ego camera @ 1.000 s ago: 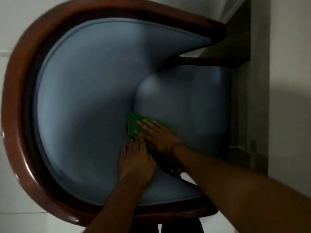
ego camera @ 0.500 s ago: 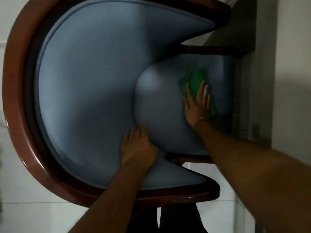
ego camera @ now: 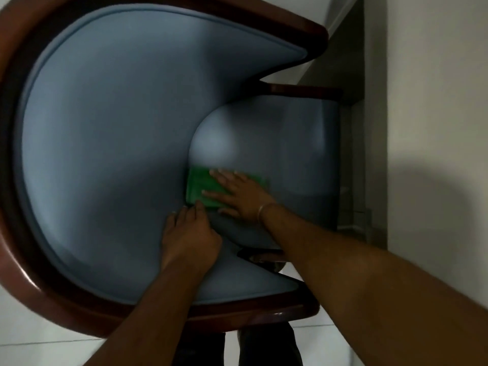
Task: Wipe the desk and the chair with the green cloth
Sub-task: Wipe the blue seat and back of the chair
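Seen from above, the chair [ego camera: 105, 143] has blue-grey upholstery inside a curved dark red wooden frame [ego camera: 15, 260]. Its seat cushion [ego camera: 277, 143] lies in the middle right. The green cloth [ego camera: 198, 187] lies flat on the seat's near left corner, against the backrest. My right hand [ego camera: 243, 194] presses flat on the cloth with fingers spread, covering its right part. My left hand [ego camera: 188, 239] rests palm down on the padded backrest just below the cloth, fingertips close to its edge. No desk surface is identifiable.
A pale wall or panel [ego camera: 435, 101] runs down the right side, with a dark narrow gap [ego camera: 351, 62] between it and the chair. White tiled floor [ego camera: 39, 347] shows below the frame. Dark shoes [ego camera: 266, 347] appear at the bottom.
My right hand slid the cloth from the seat's far right side back to its near left corner by the backrest. My left hand stayed on the backrest.
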A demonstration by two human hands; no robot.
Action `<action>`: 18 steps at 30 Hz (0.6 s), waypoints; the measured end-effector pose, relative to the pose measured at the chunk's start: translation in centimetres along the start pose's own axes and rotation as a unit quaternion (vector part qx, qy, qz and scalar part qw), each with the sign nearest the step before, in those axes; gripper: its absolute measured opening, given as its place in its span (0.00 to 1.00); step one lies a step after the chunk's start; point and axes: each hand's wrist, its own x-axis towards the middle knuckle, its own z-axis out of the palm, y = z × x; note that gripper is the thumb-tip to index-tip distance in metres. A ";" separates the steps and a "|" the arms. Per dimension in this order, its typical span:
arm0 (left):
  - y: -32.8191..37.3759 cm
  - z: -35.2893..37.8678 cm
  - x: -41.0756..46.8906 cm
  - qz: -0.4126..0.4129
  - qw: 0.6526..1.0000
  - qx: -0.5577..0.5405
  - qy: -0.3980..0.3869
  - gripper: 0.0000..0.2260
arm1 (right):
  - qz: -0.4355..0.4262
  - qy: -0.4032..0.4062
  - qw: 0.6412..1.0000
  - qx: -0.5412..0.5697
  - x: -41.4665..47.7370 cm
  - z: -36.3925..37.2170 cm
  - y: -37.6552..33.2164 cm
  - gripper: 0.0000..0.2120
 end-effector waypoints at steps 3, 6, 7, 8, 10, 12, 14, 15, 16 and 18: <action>0.0 0.0 0.2 -0.007 1.000 -0.025 -0.001 0.33 | 0.174 0.068 0.982 0.036 2.1 -2.9 3.9 0.32; 0.1 0.1 0.1 -0.014 0.999 -0.051 0.002 0.33 | 0.337 0.132 0.929 0.074 0.7 -4.3 7.9 0.32; 0.2 0.2 0.1 -0.013 0.998 -0.054 0.005 0.32 | 0.383 0.147 0.908 0.083 -0.4 -4.3 9.1 0.33; 0.1 0.3 0.2 -0.011 0.998 -0.057 0.009 0.32 | 0.437 0.163 0.879 0.097 -1.8 -4.1 9.9 0.34; 0.0 0.5 0.4 -0.010 0.997 -0.068 0.020 0.32 | 0.554 0.192 0.794 0.161 -4.4 -3.4 10.4 0.34; -0.1 0.7 0.4 -0.009 0.997 -0.073 0.024 0.32 | 0.630 0.204 0.714 0.226 -6.6 -2.4 9.1 0.33; 0.0 0.8 0.3 -0.002 0.997 -0.068 0.031 0.33 | 0.648 0.184 0.704 0.225 -8.0 -1.6 6.6 0.34; 0.1 0.7 0.3 -0.001 0.997 -0.070 0.032 0.33 | 0.645 0.168 0.713 0.219 -8.6 -1.2 5.2 0.36; 0.2 0.5 0.1 0.001 0.996 -0.077 0.038 0.33 | 0.636 0.158 0.724 0.217 -9.1 -1.2 3.7 0.38; 0.2 -0.2 -0.3 0.016 0.995 -0.086 0.053 0.32 | 0.613 0.134 0.738 0.248 -10.2 -1.6 1.3 0.39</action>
